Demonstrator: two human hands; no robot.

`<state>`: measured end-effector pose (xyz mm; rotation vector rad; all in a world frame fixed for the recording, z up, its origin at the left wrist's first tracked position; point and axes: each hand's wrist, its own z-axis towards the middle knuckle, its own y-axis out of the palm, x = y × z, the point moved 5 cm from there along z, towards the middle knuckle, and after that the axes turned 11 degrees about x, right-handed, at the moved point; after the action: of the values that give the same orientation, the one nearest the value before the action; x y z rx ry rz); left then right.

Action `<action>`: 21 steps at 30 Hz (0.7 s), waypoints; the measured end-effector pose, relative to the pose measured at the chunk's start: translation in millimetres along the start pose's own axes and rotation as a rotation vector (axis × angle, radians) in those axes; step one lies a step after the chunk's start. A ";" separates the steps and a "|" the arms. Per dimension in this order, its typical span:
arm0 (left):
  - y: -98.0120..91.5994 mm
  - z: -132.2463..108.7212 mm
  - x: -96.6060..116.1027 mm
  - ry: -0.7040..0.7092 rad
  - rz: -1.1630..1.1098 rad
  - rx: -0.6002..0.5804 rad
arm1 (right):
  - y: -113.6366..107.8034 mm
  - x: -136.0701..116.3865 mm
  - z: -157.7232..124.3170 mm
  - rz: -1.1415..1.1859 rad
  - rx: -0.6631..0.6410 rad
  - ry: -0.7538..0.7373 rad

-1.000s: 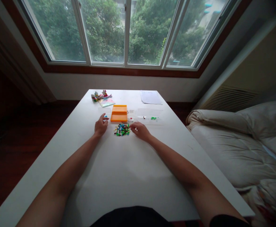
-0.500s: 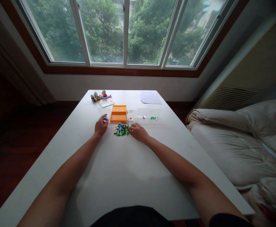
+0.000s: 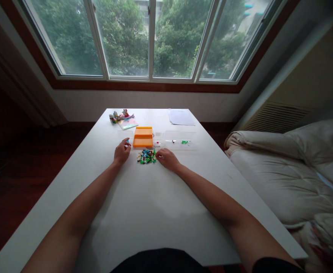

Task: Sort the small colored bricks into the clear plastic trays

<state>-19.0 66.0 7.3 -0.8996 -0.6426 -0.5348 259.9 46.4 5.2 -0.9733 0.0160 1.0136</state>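
A loose pile of small coloured bricks (image 3: pixel 146 156) lies on the white table (image 3: pixel 143 204) between my hands. At its right edge is my right hand (image 3: pixel 166 158), fingers curled together; whatever they may hold is too small to make out. My left hand (image 3: pixel 122 151) rests to the left of an open orange box (image 3: pixel 143 141), its thumb and fingers apart, by a small blue piece (image 3: pixel 128 141). To the right of the box, a clear plastic case (image 3: pixel 180 135) holds green pieces (image 3: pixel 185 142) and a few dark and red ones.
Small brick figures (image 3: pixel 114 117) and a pastel card (image 3: pixel 128 123) are at the back left of the table. White paper sheets (image 3: pixel 181 117) lie at the back right. A pale sofa (image 3: pixel 283 170) stands beyond the right table edge, and windows are ahead.
My right hand has shifted very slightly right at the edge of the pile, its fingers a little more drawn in. My left hand has hardly moved.
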 end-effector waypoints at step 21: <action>14.0 -8.0 12.1 0.217 0.083 -0.203 | -35.2 105.2 -0.8 0.629 0.544 0.705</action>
<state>0.9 64.7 4.6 -1.0373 -0.3566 -0.6206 345.0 114.3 -16.6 -0.7787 1.1844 1.0889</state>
